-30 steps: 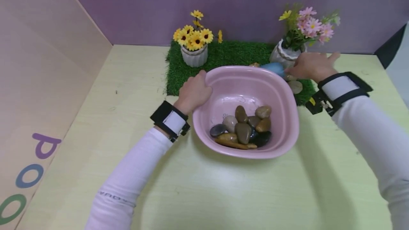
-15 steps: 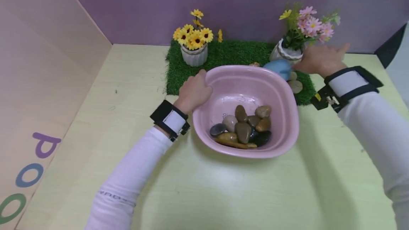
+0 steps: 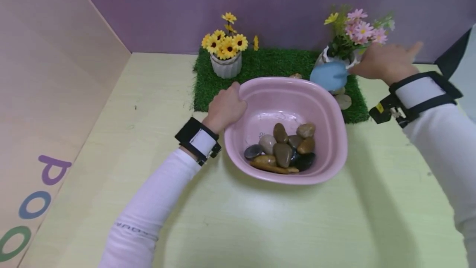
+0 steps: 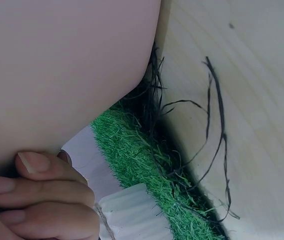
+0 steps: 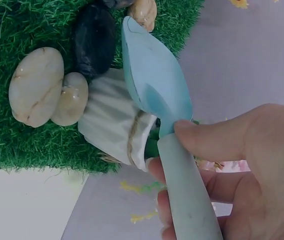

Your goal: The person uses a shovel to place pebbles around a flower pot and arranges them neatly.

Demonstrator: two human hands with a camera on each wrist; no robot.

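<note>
A pink basin (image 3: 286,94) is tilted toward me, with several smooth stones (image 3: 282,154) heaped along its near side. My left hand (image 3: 227,104) grips its upper left rim; in the left wrist view the curled fingers (image 4: 51,195) press against the basin's wall. At the upper right my right hand (image 3: 386,62) holds a blue garden trowel (image 3: 329,76) by its pale handle (image 5: 187,185), thumb on the neck. The blade hangs over the grass mat in front of the right flower pot, partly covering it. In the right wrist view no stone shows in the blade.
A green grass mat (image 3: 280,61) lies along the back wall. On it stand a pot of yellow flowers (image 3: 226,65) and a white pot (image 5: 116,115) of pink flowers. Pale stones (image 5: 36,87) and a black stone (image 5: 95,40) lie by the white pot.
My right hand has moved right and up with the blue trowel, whose blade shows more fully now. The left hand and the basin have stayed in place.
</note>
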